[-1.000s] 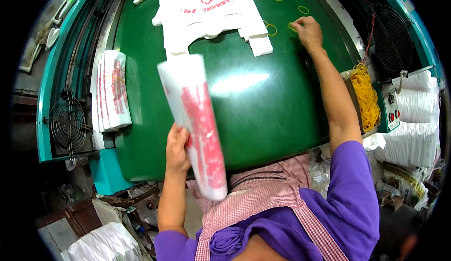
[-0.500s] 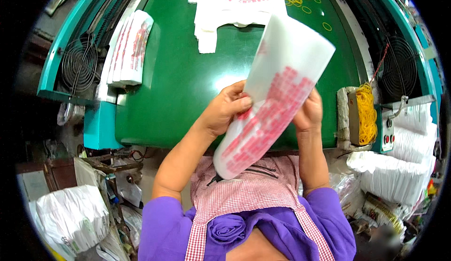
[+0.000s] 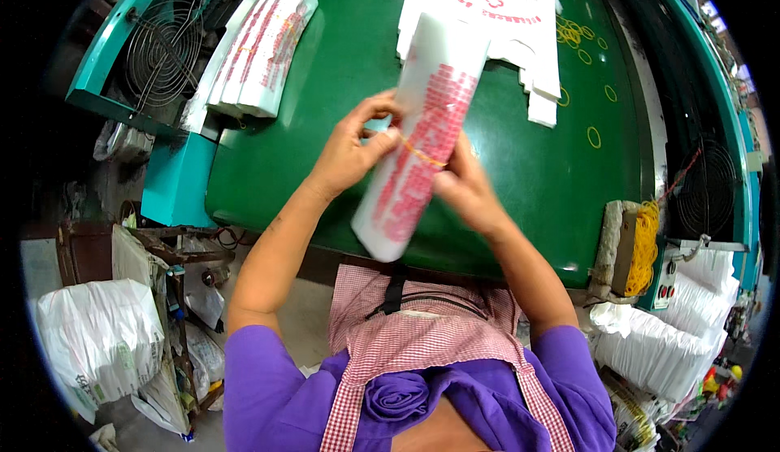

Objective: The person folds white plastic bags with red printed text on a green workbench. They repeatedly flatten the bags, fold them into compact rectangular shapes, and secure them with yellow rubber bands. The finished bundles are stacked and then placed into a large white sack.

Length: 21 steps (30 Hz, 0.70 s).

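Over the near edge of the green worktop [image 3: 268,184] I hold a folded bundle of white plastic bags [image 3: 431,94] with red print, tilted with its top away from me. A thin yellow rubber band [image 3: 424,156] crosses its middle. My left hand [image 3: 357,139] is closed at the bundle's left edge, thumb and fingertips beside the band. On the right edge my right hand [image 3: 470,184] is closed, slightly blurred, its thumb at the front near the band and its other fingers mostly hidden behind the bundle.
Banded bag bundles [image 3: 264,54] lie at the worktop's left. Flat white bags [image 3: 520,25] are stacked beyond my hands, with loose rubber bands [image 3: 573,33] to their right. A box with yellow rubber bands [image 3: 642,249] sits at the right front corner. Wire-guarded fans [image 3: 162,45] flank the worktop.
The bundle is narrower and more upright, and a yellow rubber band now shows round it. My right hand has come from behind to its right edge. The view has shifted.
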{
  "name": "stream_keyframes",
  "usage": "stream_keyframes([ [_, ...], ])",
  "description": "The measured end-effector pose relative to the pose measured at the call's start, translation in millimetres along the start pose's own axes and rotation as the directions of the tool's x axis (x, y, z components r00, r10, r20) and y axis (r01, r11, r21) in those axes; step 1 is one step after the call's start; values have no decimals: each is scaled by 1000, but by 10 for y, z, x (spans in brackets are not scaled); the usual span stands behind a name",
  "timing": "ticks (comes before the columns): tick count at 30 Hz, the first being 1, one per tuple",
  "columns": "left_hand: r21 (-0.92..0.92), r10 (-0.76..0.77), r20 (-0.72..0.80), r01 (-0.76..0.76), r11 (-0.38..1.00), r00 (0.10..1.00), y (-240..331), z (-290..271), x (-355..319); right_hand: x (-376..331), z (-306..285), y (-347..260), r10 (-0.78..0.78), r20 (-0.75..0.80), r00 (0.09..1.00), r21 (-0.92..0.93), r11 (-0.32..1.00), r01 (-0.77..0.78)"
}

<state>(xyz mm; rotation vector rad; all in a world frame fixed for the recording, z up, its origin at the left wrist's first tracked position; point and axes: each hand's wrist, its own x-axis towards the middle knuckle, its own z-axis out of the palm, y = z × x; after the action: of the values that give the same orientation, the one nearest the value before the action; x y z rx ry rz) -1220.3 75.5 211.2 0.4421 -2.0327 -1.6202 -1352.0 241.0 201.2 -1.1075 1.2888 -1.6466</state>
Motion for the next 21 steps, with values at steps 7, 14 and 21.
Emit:
stream_keyframes([
  [7,144,-137,-136,156,977,981,-122,-837,386,987,-147,75,-284,98,954,-586,758,286],
  [14,999,275,-36,35,8,961,-667,-1410,752,1414,-1708,247,-16,-138,990,-984,114,-135],
  [21,738,234,351,-422,526,907,-150,-238,-172,325,-1232,137,1,128,992,-922,369,118],
])
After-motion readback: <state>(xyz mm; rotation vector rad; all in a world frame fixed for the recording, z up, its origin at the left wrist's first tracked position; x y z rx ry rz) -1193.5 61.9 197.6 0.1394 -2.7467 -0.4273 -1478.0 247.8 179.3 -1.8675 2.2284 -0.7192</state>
